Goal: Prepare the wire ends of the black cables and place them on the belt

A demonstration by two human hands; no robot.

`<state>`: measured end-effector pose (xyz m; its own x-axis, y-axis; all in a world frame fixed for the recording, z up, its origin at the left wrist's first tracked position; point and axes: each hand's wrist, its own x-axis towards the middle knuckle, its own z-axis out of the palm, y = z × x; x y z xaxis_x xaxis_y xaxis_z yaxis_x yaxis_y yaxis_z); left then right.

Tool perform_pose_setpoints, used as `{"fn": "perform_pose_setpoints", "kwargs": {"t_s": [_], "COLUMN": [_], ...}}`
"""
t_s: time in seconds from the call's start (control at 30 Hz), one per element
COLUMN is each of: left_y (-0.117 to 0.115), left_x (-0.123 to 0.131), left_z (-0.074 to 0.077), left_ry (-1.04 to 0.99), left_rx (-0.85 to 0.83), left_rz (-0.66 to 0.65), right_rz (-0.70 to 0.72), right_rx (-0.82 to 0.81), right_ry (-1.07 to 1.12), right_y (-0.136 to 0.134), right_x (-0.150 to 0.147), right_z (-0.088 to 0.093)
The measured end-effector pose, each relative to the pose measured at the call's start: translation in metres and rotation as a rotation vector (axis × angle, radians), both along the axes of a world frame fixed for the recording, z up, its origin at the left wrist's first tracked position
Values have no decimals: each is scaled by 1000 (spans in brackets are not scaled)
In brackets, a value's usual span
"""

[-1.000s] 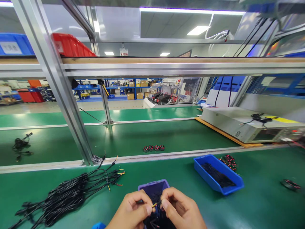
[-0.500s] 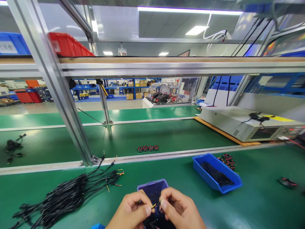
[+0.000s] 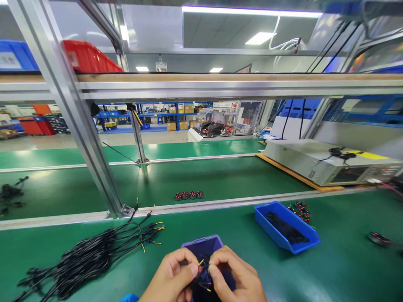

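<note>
My left hand (image 3: 176, 274) pinches a thin wire with a yellow end (image 3: 200, 263) between thumb and forefinger. Close beside it, the thumb and forefinger of my right hand (image 3: 237, 272) are pressed together; what lies between them is too small to make out. Both hands are above a purple-blue bin (image 3: 203, 242) holding small dark pieces, and they cover much of it. Between the hands, below the fingers, another short coloured wire end (image 3: 206, 288) shows. To the left of my left hand lies a bundle of black cables (image 3: 91, 256) with bare coloured wire ends.
A blue bin (image 3: 288, 228) of black pieces stands on the right, with red-and-black ring-shaped parts (image 3: 302, 211) behind it. Several similar rings (image 3: 189, 195) sit in a row on the green middle strip. A grey instrument (image 3: 324, 161) and metal post (image 3: 78, 121) flank the bench.
The yellow wire end now points up between my hands, and the fingertips are slightly farther apart. The row of rings and the dark cable at far left have shifted left.
</note>
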<state>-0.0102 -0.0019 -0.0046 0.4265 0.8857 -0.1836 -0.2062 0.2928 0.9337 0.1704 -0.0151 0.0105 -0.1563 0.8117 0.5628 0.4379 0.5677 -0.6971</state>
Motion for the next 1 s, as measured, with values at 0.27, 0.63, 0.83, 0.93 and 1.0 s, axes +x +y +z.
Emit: {"fn": "perform_pose_setpoints", "kwargs": {"t_s": [0.27, 0.63, 0.83, 0.93, 1.0], "left_y": [0, 0, -1, -1, -2], "left_x": [1, -1, 1, 1, 1], "left_z": [-3, -2, 1, 2, 2], "left_ry": [-8, 58, 66, 76, 91], "left_rx": [22, -22, -25, -16, -12], "left_rz": [3, 0, -5, 0, 12], "right_rz": [60, 68, 63, 64, 66], "right_rx": [82, -18, 43, 93, 88], "right_ry": [-131, 46, 14, 11, 2], "right_y": [2, 0, 1, 2, 2], "right_x": [0, 8, 7, 6, 6], "right_z": [-2, 7, 8, 8, 8]}}
